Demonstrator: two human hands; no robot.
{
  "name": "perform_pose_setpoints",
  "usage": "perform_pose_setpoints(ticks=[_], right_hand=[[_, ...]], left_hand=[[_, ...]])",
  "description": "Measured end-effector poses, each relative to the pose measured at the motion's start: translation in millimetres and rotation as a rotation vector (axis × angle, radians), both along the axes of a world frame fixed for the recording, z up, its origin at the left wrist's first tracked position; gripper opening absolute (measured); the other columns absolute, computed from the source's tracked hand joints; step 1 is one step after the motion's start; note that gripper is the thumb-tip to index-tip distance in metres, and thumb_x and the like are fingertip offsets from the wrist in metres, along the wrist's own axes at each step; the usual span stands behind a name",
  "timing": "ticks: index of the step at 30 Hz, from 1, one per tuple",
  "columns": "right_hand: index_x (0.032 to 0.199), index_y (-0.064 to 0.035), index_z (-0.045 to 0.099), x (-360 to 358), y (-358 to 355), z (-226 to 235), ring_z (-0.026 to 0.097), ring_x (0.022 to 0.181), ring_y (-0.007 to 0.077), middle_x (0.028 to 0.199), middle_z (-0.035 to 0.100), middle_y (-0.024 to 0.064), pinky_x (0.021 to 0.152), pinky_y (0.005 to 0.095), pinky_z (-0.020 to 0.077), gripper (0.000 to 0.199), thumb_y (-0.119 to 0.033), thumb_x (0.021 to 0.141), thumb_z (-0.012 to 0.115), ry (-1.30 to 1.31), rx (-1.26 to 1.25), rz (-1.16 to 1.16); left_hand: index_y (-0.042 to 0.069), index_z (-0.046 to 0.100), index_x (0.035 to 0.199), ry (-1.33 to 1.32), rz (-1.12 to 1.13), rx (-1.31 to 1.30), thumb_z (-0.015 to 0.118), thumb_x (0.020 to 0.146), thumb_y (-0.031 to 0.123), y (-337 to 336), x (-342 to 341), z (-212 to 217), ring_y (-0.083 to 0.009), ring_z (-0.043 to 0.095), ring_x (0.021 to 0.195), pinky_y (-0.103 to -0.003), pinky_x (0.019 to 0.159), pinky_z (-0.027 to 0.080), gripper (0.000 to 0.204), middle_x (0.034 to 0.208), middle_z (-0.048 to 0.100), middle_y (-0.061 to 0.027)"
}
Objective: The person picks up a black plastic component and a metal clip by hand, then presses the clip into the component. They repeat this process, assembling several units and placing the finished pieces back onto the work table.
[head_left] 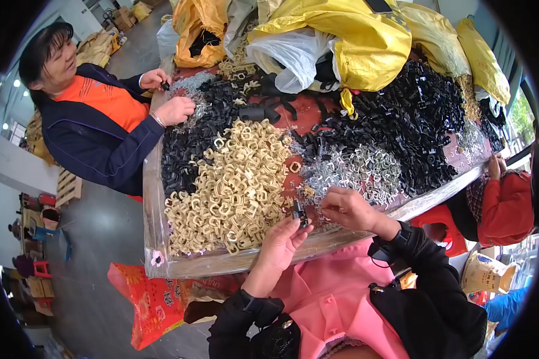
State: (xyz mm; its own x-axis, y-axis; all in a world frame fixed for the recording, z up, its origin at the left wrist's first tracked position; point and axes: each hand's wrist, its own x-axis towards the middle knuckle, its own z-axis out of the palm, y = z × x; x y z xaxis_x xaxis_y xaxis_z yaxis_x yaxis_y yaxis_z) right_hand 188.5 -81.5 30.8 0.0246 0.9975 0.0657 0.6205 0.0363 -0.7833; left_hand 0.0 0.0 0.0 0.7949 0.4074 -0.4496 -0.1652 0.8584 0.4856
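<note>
At the far left a co-worker (96, 113) in a dark jacket over orange sat at the table (156, 227), both of that person's hands in the black pieces at its far corner. An orange printed bag (153, 302) hung below the near edge.

Moving right, I saw a heap of beige clips (233, 191), with a black heap (188, 146) behind it. My left hand (278, 242) came up over the near edge, its fingers curled and pinched on a small black clip (299, 212) held up just above the table, between the beige heap and the wire pile. I judged that part to be light, stiff moulded plastic, not fragile, a little slick, and so small that only a fingertip pinch across its sides would hold it; a loose grip could let it twist or drop.

Just right of it my right hand (350, 209) lay palm down, fingers bent, the tips touching the silver wire pieces (356, 170). I could not tell whether it had one pinched or only rested on them. The wire looked thin and springy, apt to tangle.

Further right sat a big black pile (422, 113), yellow sacks (365, 45) behind it, and at the table's right edge another person's red sleeve (506, 206).
</note>
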Motion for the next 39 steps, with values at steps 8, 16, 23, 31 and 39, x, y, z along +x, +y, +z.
perform_pose_setpoints(ticks=[8,16,23,31,39], right_hand=[[0.080,-0.0068,0.049,1.2,34.5,-20.6,0.052,0.062,0.0261,0.067,0.046,0.0092,0.054,0.0323,0.0428,0.016,-0.013,0.066,0.056,-0.772,0.265,0.009],[0.085,-0.0043,0.051,-1.2,11.2,-4.8,0.052,0.069,0.0105,0.079,0.054,0.0000,0.057,0.0238,0.0414,0.012,-0.014,0.079,0.054,0.664,-0.238,0.058],[0.088,-0.0029,0.050,-16.9,-6.4,-4.2,0.049,0.066,0.0061,0.081,0.053,0.0012,0.056,0.0176,0.0385,0.013,-0.014,0.081,0.053,1.029,-0.143,0.003],[0.090,-0.0020,0.049,-17.7,-19.8,-7.5,0.052,0.077,0.0080,0.077,0.053,-0.0001,0.062,0.0205,0.0425,0.015,-0.015,0.083,0.051,0.918,-0.030,-0.129],[0.090,-0.0023,0.055,-8.7,-18.1,25.1,0.056,0.070,0.0156,0.075,0.054,0.0037,0.061,0.0258,0.0435,0.015,-0.011,0.078,0.056,0.356,0.218,-0.012]], left_hand=[[0.000,0.052,0.096,-0.014,0.093,0.003,0.052,0.080,0.011,0.6,-4.5,-3.1,-0.0200,0.058,0.080,-0.025,0.066,0.050,0.019,0.093,0.058,-0.0136],[0.003,0.053,0.093,-0.085,0.107,0.074,0.053,0.080,0.011,-1.7,-0.2,4.1,-0.0175,0.057,0.084,-0.024,0.070,0.047,0.016,0.092,0.058,-0.0094],[0.002,0.052,0.097,-0.191,0.075,0.008,0.052,0.081,0.012,-9.5,9.7,-1.6,-0.0206,0.056,0.086,-0.027,0.073,0.047,0.019,0.095,0.056,-0.0104],[0.001,0.051,0.101,-0.161,-0.012,0.002,0.052,0.080,0.011,-13.5,16.0,2.0,-0.0208,0.056,0.087,-0.027,0.075,0.048,0.023,0.095,0.057,-0.0094],[0.003,0.051,0.100,-0.141,-0.097,0.014,0.054,0.079,0.012,-15.4,17.6,9.5,-0.0200,0.058,0.081,-0.022,0.067,0.049,0.022,0.091,0.057,-0.0077]])
